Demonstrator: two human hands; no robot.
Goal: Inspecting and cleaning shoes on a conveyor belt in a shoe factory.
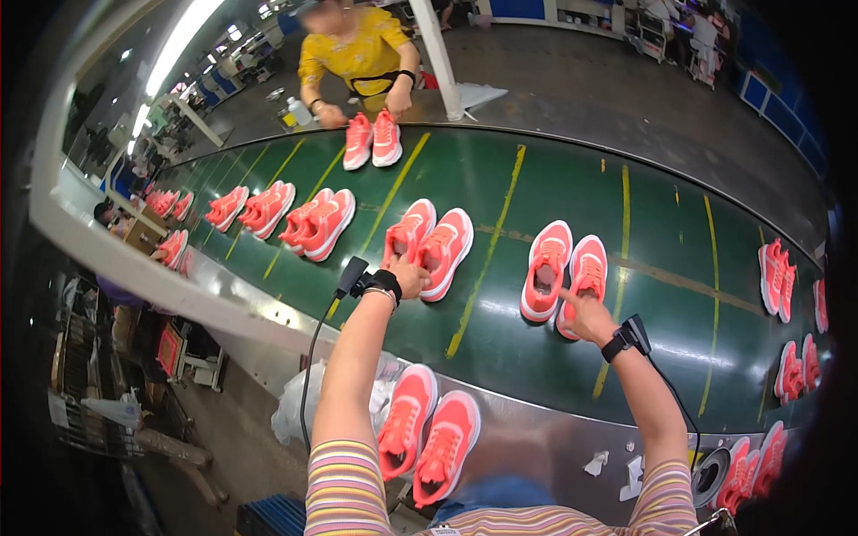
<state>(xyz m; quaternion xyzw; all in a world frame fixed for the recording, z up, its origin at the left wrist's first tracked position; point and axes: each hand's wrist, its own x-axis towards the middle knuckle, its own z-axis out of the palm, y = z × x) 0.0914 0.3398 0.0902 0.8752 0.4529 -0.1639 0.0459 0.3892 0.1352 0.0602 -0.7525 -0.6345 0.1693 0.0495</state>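
My left hand (pixel 409 279) is at the heels of a pair of coral sneakers with white soles, its fingers closed on the collars of the left sneaker (pixel 413 225) and the right sneaker (pixel 450 239). Farther right, my right hand (pixel 588 316) grips the heel end of another coral pair. Its index finger reaches across toward the left shoe (pixel 550 250), while the other fingers are partly hidden at the right shoe (pixel 589 263). Both pairs stand on a green conveyor belt (pixel 500 326) with yellow cross lines, toes pointing away from me.
Closer to me, another coral pair (pixel 447 438) rests at the metal edge (pixel 536 420) of the line. More pairs (pixel 317 223) stand along the belt to the left, others (pixel 776 277) at the right. Across the belt, a person in a yellow top (pixel 357 54) handles a pair (pixel 371 143).
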